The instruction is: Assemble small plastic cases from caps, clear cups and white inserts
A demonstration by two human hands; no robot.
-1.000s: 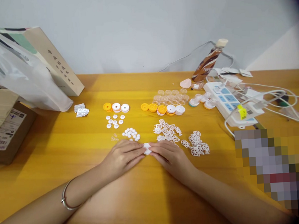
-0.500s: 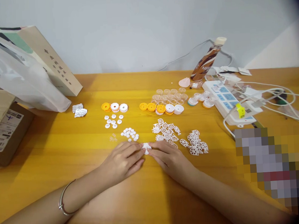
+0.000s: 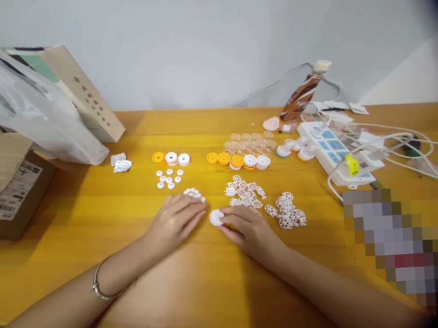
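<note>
My right hand (image 3: 247,228) pinches a small white round disc (image 3: 215,217) against the yellow wooden table (image 3: 95,211). My left hand (image 3: 175,221) lies just left of the disc, fingers stretched flat, holding nothing, its fingertips beside a cluster of tiny white buttons (image 3: 193,193). White spoked wheel pieces (image 3: 245,192) lie in a heap right behind my right hand, and a second heap of wheels (image 3: 287,211) sits to its right.
Orange and white spools (image 3: 171,158) and clear cups (image 3: 250,141) line the middle. A power strip (image 3: 333,153) with cables and a tilted bottle (image 3: 304,95) stand far right. A cardboard box (image 3: 9,189), plastic bag (image 3: 34,116) and book (image 3: 85,100) fill the left.
My left hand has let go of the white disc and drawn back to the left toward the tiny buttons. My right hand still holds the disc in the same spot.
</note>
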